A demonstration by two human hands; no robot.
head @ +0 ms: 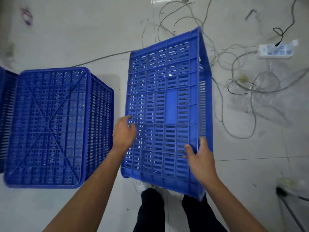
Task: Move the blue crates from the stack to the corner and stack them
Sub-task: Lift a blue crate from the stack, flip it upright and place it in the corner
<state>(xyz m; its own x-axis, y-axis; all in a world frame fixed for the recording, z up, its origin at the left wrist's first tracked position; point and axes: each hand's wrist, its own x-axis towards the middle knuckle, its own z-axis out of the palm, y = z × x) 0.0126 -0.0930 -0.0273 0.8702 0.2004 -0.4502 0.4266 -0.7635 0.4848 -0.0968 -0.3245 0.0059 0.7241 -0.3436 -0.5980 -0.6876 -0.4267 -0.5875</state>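
A blue slotted crate [167, 101] is held tilted in front of me, one long perforated side facing up. My right hand [200, 163] grips its right edge near the lower corner, thumb on the upper face. My left hand [124, 131] is at the crate's left edge with fingers spread and curled, touching or just short of the rim. To the left stands a stack of blue crates [50, 128] turned upside down, its ribbed base facing up. Another blue crate edge [5, 114] shows at the far left.
Tangled white and grey cables [242, 81] lie across the tiled floor to the right, with a white power strip [275, 50] and a black cord. A tripod leg [291, 201] stands at the lower right. My legs and a white shoe [143, 186] are below the held crate.
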